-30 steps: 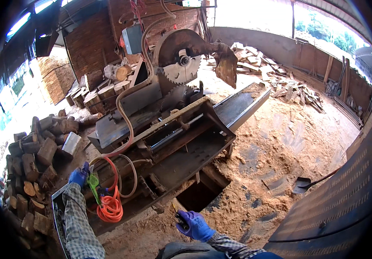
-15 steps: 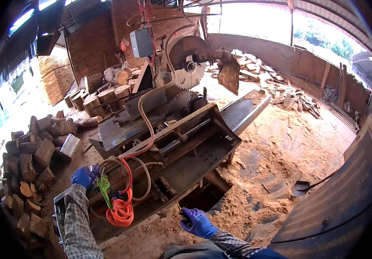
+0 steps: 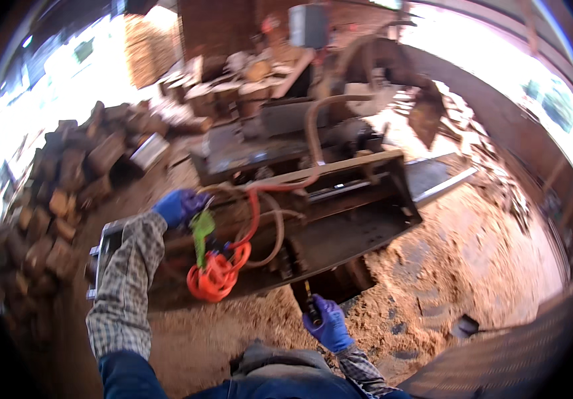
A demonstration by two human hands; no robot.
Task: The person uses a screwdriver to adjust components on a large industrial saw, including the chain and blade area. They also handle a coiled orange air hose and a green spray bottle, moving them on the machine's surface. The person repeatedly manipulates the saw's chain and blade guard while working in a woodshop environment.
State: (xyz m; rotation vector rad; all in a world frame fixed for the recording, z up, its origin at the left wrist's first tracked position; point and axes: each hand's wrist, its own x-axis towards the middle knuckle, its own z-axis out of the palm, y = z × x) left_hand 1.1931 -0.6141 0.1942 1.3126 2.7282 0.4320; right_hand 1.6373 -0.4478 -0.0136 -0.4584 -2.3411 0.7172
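My left hand (image 3: 181, 207), in a blue glove, reaches to the left part of a long metal saw machine (image 3: 360, 216). Its fingers are curled by the hose end; blur hides what is in them. Beside it hangs a green air blow gun (image 3: 201, 233), with a coiled orange hose (image 3: 216, 276) below it at the machine's front edge. My right hand (image 3: 328, 326), also gloved, is closed around a slim dark-handled tool (image 3: 313, 309). The tool's thin yellowish tip points up, in front of a dark opening under the machine.
Split logs (image 3: 103, 156) are heaped at the left, and thick rounds (image 3: 233, 96) stand behind the machine. Sawdust (image 3: 426, 286) covers the floor at right, where a shovel (image 3: 465, 326) lies. A grey box (image 3: 308, 26) hangs above. A dark panel (image 3: 499, 366) rises at lower right.
My view has swung left and down, so the machine sits farther right in the picture. My left hand stays by the blow gun, and my right hand still grips the slim tool.
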